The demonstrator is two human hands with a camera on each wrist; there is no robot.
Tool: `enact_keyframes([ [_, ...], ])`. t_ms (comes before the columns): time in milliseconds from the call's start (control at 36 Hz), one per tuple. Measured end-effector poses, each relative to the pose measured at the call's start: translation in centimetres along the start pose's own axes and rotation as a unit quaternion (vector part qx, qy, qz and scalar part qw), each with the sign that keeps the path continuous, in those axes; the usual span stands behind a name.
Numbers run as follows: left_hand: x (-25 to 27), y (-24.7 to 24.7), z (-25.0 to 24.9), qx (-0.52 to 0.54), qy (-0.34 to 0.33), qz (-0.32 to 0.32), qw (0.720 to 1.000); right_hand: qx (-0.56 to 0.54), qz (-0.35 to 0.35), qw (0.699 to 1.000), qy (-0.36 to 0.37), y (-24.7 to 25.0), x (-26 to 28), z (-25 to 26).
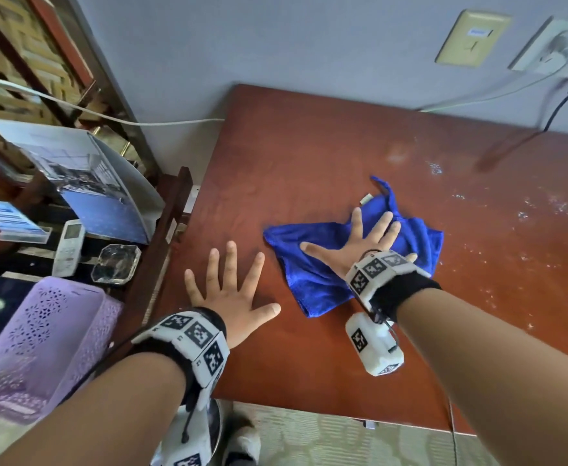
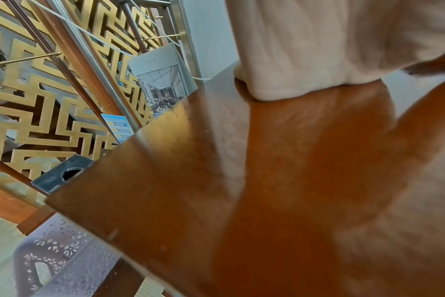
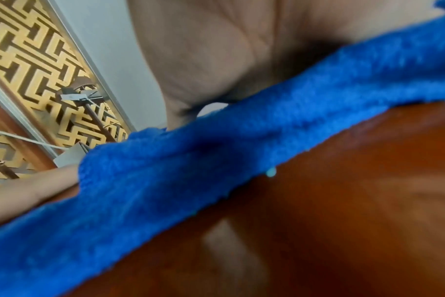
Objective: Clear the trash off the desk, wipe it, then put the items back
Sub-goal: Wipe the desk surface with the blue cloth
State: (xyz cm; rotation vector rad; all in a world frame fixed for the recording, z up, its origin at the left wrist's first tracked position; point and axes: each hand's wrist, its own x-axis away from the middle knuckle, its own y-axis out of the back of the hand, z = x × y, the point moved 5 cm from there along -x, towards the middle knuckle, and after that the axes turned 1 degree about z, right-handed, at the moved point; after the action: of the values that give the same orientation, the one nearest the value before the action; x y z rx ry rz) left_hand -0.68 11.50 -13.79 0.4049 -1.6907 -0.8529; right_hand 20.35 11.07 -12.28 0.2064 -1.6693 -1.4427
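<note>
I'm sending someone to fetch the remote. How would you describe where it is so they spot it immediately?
Start at the red-brown desk and look to the dark side shelf off its left edge. The white remote lies there between a blue leaflet stand and a clear glass ashtray; it alone is slim, white and has a small screen.

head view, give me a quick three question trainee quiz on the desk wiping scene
1. True or false: the right hand presses flat on the blue cloth.
2. Which hand rests bare on the desk: A) left hand, B) right hand?
3. Fill in: the pale specks lie to the ____ of the cloth in the head view.

Key: 1 true; 2 A; 3 right
</note>
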Motion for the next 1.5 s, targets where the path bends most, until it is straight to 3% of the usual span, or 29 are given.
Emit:
enact_keyframes([
  [417,0.1,0.2,0.1,0.002,-0.01,0.03,0.999,0.016,0.0,0.999,0.036,-2.1,3.2,-0.9],
  [639,0.4,0.4,-0.1,0.021,-0.014,0.004,1.0,0.055,0.015,0.996,0.075,-4.7,7.5,-2.8],
  [861,0.4,0.4,-0.1,0.019,-0.018,0.014,1.0,0.08,0.005,0.983,0.165,-6.6,11.1,-5.4],
  [972,0.5,0.4,-0.1,0.014,-0.02,0.018,1.0,0.097,0.034,0.968,0.227,-6.7,12.2,-7.0],
  [1055,0.4,0.4,-0.1,0.017,-0.022,0.019,0.999,0.001,0.024,0.966,0.259,-5.6,12.8,-7.3],
  [1139,0.3,0.3,0.0,0.016,-0.023,0.021,0.999,-0.116,-0.084,0.973,0.182,-4.4,12.3,-7.1],
  [1222,0.3,0.3,0.0,0.017,-0.023,0.021,0.999,-0.12,-0.087,0.988,0.036,-5.7,11.4,-5.7],
  [1278,0.3,0.3,0.0,0.014,-0.022,0.022,0.999,-0.097,-0.084,0.992,-0.017,-6.8,11.1,-4.0],
  [1389,0.3,0.3,-0.1,0.013,-0.018,0.026,0.999,-0.077,-0.111,0.99,-0.028,-8.2,11.3,-2.4],
  [1500,0.3,0.4,-0.1,0.011,-0.015,0.027,0.999,-0.047,-0.127,0.99,0.049,-8.9,12.0,-2.8],
])
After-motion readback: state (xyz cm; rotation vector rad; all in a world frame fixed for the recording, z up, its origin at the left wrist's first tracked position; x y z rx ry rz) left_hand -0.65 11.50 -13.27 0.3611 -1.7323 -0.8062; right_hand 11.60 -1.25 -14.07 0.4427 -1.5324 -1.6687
